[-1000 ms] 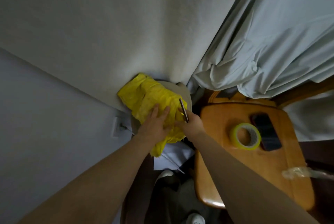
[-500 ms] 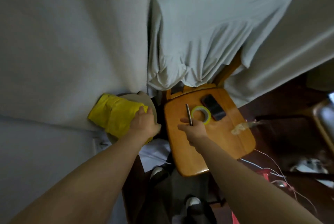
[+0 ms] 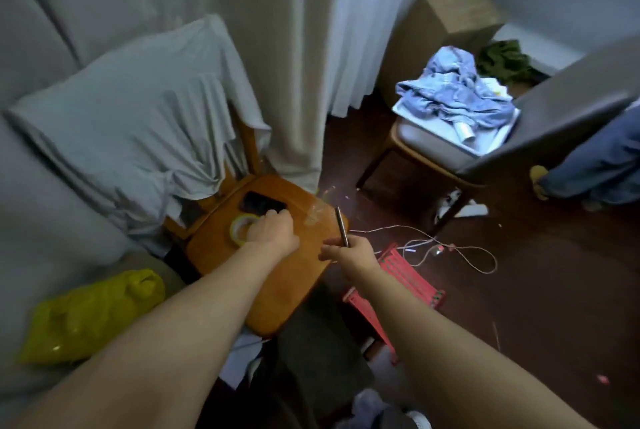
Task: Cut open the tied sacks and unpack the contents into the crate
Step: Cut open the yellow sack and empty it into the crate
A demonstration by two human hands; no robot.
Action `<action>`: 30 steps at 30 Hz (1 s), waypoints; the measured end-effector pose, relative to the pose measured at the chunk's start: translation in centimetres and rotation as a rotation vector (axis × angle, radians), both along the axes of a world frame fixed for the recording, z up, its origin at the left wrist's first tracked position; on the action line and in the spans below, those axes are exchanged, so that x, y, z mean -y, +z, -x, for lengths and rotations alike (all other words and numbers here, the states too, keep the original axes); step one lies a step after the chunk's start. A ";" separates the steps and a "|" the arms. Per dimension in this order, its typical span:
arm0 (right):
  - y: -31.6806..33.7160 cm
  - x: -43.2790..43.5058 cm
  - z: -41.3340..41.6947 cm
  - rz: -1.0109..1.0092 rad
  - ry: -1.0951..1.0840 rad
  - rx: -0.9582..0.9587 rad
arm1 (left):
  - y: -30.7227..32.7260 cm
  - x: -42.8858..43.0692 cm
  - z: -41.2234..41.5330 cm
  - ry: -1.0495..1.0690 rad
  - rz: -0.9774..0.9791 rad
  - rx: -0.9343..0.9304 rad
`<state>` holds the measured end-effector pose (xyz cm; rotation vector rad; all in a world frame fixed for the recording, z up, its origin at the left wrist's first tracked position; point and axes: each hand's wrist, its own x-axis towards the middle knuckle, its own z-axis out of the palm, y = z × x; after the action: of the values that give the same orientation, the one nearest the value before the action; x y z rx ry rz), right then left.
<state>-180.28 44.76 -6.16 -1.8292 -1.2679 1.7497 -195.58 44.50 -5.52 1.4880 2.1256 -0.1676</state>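
Note:
A yellow plastic sack (image 3: 93,314) lies at the lower left, with no hand on it. My left hand (image 3: 272,231) is over the wooden chair seat (image 3: 277,290), its curled fingers on the yellow tape roll (image 3: 239,226) next to a black phone (image 3: 261,202). My right hand (image 3: 348,250) hovers past the seat's right edge and grips a thin metal blade (image 3: 341,225) that points up and away. A red plastic crate (image 3: 398,285) lies on the dark floor just right of my right forearm.
A grey cloth (image 3: 131,124) drapes the wooden chair's back; curtains hang behind. White cables (image 3: 450,248) trail over the floor. A second chair (image 3: 485,148) at the right holds a white tray with blue clothes (image 3: 457,93). A cardboard box (image 3: 446,16) stands beyond.
My view swung right from the wall corner into the room. My left hand left the yellow sack and moved onto the tape roll; my right hand carried the blade past the chair's right edge.

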 end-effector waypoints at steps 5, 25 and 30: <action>2.3 1.9 -16.9 -0.033 -0.244 -0.068 | 3.5 -1.8 -16.0 -0.216 -0.081 0.001; 4.3 19.6 -68.0 -0.099 -1.336 -0.118 | 8.2 1.2 -74.0 -1.074 -0.170 0.075; 4.5 21.6 -74.5 -0.102 -1.485 -0.170 | 7.4 1.6 -84.3 -1.205 -0.119 0.132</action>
<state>-105.73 23.20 -1.69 -1.6573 0.2105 0.8654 -111.27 42.85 1.86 2.5599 0.8967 -0.3463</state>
